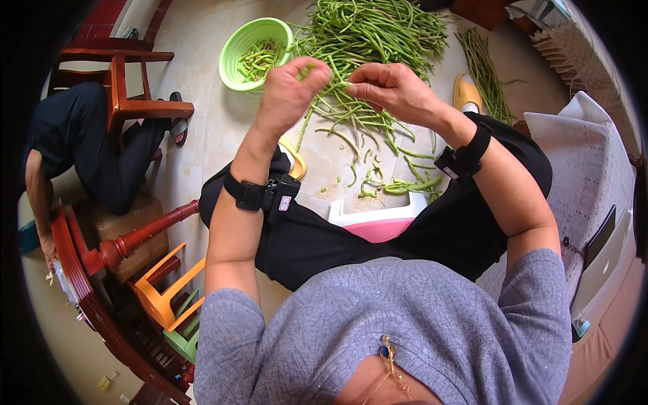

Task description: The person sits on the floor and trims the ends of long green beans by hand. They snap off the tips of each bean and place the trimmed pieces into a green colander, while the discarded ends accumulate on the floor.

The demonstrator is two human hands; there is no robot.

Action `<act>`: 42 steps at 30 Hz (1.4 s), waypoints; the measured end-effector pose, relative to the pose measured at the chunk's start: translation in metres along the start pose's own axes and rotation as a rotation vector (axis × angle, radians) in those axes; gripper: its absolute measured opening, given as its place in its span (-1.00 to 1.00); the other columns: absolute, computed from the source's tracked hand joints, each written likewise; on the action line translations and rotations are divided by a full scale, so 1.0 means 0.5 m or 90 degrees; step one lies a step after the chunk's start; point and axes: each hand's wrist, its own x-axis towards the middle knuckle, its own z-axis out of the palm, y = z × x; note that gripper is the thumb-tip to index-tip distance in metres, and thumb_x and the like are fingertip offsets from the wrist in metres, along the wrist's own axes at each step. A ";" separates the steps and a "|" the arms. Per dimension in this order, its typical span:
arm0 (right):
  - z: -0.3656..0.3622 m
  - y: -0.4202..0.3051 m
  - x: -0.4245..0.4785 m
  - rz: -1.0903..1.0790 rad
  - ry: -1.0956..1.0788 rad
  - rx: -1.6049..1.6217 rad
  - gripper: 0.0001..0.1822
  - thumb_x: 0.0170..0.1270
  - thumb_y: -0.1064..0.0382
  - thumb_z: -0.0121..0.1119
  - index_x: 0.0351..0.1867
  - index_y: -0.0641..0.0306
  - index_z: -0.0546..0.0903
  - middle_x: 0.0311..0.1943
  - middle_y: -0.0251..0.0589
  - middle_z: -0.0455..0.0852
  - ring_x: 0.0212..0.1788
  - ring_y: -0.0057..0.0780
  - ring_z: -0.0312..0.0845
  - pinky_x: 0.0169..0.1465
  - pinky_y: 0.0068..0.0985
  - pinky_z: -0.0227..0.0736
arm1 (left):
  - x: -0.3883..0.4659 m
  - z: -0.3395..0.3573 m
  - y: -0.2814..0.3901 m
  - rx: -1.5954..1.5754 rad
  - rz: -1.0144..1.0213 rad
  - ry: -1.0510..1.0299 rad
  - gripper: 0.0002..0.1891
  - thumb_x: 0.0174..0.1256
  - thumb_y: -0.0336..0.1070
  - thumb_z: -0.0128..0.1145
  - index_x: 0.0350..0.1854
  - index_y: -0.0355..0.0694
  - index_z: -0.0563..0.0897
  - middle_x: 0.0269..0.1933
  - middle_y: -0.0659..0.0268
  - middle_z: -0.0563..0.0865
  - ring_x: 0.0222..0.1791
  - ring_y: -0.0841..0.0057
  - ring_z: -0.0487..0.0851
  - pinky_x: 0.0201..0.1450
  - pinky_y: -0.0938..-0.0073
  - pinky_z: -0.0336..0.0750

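Note:
A green bean pod (336, 68) spans the small gap between my hands, above the floor. My left hand (293, 88) is closed on green bean pieces, slightly blurred. The fingertips of my right hand (387, 88) pinch the other end of the pod. A light green plastic basket (228, 58) holding short bean pieces stands just beyond my left hand. Behind both hands lies a big heap of long green beans (374, 30) on the tiled floor.
Loose beans and scraps (374, 174) lie before a pink and white plastic stool (377, 228). A separate bean bundle (483, 71) lies at the right. At the left are a wooden chair (119, 96), a seated person (91, 136) and a red wooden table (83, 288).

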 end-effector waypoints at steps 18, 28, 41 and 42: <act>-0.002 0.014 -0.005 0.198 -0.067 0.515 -0.76 0.38 0.12 0.03 -0.16 0.24 0.59 -0.58 -0.44 0.52 -0.61 -0.74 0.28 -0.57 -0.71 0.12 | -0.004 0.018 0.020 -0.015 0.061 -0.041 -0.85 0.19 -0.33 0.29 -0.25 -0.26 0.69 -0.44 0.49 0.64 -0.45 0.82 0.50 -0.41 0.78 0.38; -0.021 0.052 0.014 0.217 -0.053 0.756 -0.88 0.36 0.28 0.03 -0.23 0.26 0.54 -0.39 -0.33 0.61 -0.38 -0.56 0.52 -0.19 -0.58 0.49 | -0.049 0.061 0.034 -0.042 0.089 -0.333 -0.89 0.21 -0.36 0.26 -0.30 -0.30 0.67 -0.36 0.36 0.73 -0.31 0.69 0.62 -0.21 0.67 0.48; -0.020 0.061 0.014 0.329 -0.084 0.877 -0.80 0.34 0.16 0.09 -0.17 0.23 0.55 -0.11 -0.14 0.60 -0.02 -0.34 0.51 0.18 -0.29 0.38 | -0.059 0.089 0.001 0.355 0.370 -0.182 -0.81 0.05 -0.34 0.29 -0.25 -0.08 0.66 -0.32 0.31 0.71 -0.38 0.36 0.69 -0.42 0.43 0.53; -0.015 0.059 0.014 0.339 -0.099 0.887 -0.80 0.34 0.17 0.10 -0.16 0.23 0.55 -0.10 -0.13 0.60 -0.02 -0.33 0.51 0.18 -0.30 0.38 | -0.058 0.092 0.001 0.377 0.377 -0.160 -0.80 0.05 -0.36 0.28 -0.24 -0.08 0.65 -0.32 0.32 0.71 -0.38 0.37 0.69 -0.42 0.43 0.54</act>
